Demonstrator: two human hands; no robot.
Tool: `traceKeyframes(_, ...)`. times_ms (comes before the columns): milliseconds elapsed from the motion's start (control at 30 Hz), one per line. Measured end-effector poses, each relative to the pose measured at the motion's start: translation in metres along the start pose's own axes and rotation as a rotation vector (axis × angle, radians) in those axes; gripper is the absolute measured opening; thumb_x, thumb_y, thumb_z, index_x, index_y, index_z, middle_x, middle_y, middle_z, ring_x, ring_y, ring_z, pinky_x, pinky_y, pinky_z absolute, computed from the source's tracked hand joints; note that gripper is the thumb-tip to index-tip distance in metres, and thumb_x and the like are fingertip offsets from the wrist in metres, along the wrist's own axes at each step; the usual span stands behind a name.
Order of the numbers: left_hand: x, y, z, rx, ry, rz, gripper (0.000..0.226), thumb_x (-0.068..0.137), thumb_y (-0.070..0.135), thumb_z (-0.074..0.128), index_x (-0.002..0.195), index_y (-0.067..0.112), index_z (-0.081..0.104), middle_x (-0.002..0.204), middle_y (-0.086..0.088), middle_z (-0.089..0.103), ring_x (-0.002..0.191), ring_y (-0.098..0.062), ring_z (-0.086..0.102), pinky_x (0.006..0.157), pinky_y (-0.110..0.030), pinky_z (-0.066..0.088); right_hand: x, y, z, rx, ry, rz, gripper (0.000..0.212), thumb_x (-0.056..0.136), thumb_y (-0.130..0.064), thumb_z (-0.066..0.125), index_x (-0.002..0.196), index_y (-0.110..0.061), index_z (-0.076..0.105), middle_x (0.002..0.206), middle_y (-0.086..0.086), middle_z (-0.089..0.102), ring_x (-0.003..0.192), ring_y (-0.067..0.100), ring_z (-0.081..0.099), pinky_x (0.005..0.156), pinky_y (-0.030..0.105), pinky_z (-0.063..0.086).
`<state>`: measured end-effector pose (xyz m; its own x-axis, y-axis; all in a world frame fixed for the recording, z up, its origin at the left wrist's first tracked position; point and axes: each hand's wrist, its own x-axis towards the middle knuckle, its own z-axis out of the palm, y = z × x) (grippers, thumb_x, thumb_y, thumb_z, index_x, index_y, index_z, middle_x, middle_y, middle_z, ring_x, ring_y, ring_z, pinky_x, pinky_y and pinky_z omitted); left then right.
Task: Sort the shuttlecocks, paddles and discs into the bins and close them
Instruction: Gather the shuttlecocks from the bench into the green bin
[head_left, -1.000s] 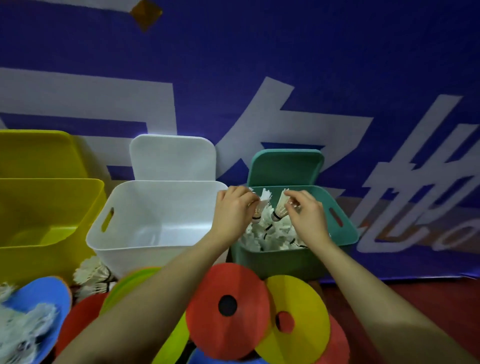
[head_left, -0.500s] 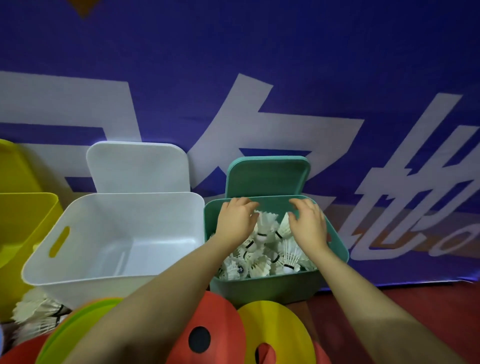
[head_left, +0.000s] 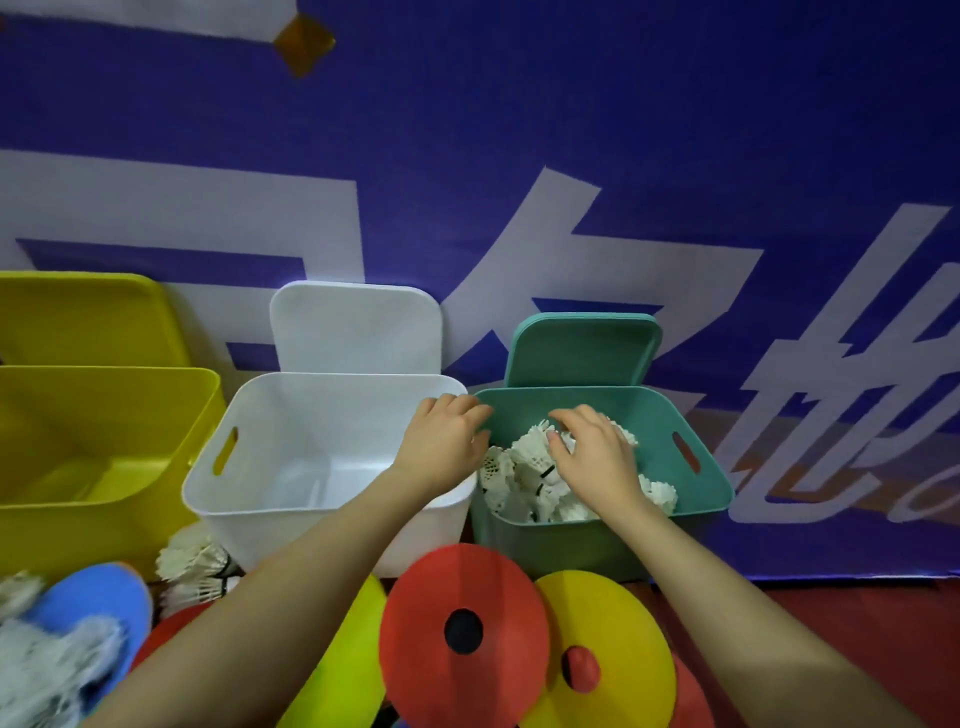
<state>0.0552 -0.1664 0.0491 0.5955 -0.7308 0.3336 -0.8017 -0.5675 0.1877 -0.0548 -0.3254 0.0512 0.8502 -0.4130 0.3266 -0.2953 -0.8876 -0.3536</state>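
The teal bin (head_left: 696, 415) stands open on the right and holds several white shuttlecocks (head_left: 524, 467). My right hand (head_left: 592, 462) rests on top of that pile with its fingers bent down onto the feathers. My left hand (head_left: 444, 447) hovers over the teal bin's left rim, next to the white bin (head_left: 291, 387); its fingers are loosely curled and nothing shows in them. The white bin and the yellow bin (head_left: 104, 374) hold nothing I can see. More shuttlecocks (head_left: 192, 566) lie on the floor in front of the white bin.
Each lid leans on the blue banner behind its bin: teal lid (head_left: 582, 353), white lid (head_left: 356, 327), yellow lid (head_left: 78, 317). Overlapping on the floor near me are a red disc (head_left: 415, 654), yellow disc (head_left: 628, 639) and lime disc (head_left: 348, 670). A blue paddle (head_left: 93, 597) lies lower left.
The shuttlecocks pinched in both hands a second ago now lie in the teal bin. My left hand has shifted left to the bin's rim. The view has swung back left.
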Motion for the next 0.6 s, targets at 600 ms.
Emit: traceKeyframes(600,-0.164,-0.210,-0.110,-0.004,0.121,-0.114,0.031,0.091,0.025,0.053,0.120,0.017,0.061,0.123,-0.004,0.060,0.114,-0.027,0.053,0.092,-0.038,0.034,-0.033,-0.265,0.090,0.226,-0.013,-0.208,0.029,0.092,-0.018,0.054,0.120,-0.015,0.061,0.105,0.000,0.062,0.094,0.017,0.057,0.081,0.034,0.047)
